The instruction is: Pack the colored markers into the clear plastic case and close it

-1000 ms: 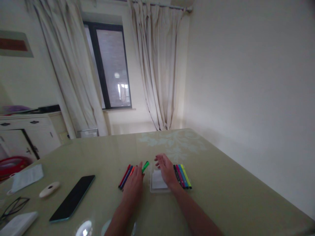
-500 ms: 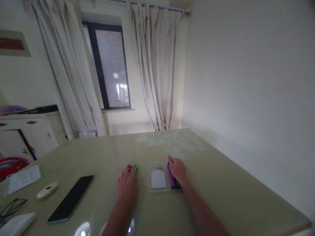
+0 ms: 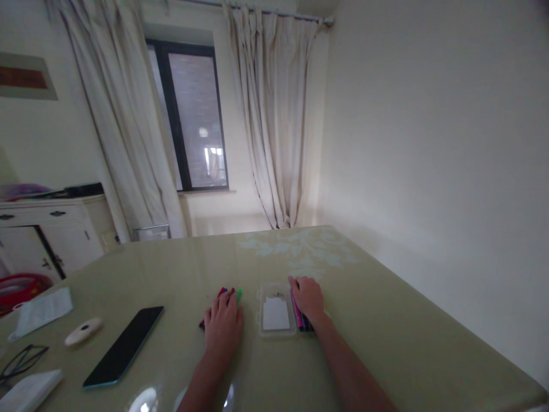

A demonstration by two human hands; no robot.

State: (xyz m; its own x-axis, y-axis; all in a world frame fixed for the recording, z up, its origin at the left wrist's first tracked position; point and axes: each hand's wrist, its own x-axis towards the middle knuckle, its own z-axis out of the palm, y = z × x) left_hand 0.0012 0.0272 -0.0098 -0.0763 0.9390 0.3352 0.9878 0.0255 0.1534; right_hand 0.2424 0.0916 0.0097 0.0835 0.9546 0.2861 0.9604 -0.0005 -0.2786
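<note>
Several coloured markers [image 3: 222, 292] lie on the table under my left hand [image 3: 223, 323]. Its fingers curve over them, with red, dark and green ends poking out past the fingertips and a dark end at the left side. A clear plastic case [image 3: 259, 312] lies flat and opened out to the right, a white card [image 3: 275, 315] in its left half. Over its right half, my right hand [image 3: 309, 297] is curled around the upper part of a row of markers [image 3: 297, 313], magenta and dark ones. The palm hides much of that row.
Left of my hands lie a black phone [image 3: 124, 346], a pale oval object [image 3: 83, 332], a face mask [image 3: 43, 312], glasses [image 3: 21, 363] and a white box-like object [image 3: 30, 392]. A wall [image 3: 437, 171] borders the table [image 3: 407, 343] on the right.
My left hand has shifted slightly right and toward me; the markers under it have turned, and a dark end now shows at its left. My right hand has moved only slightly.
</note>
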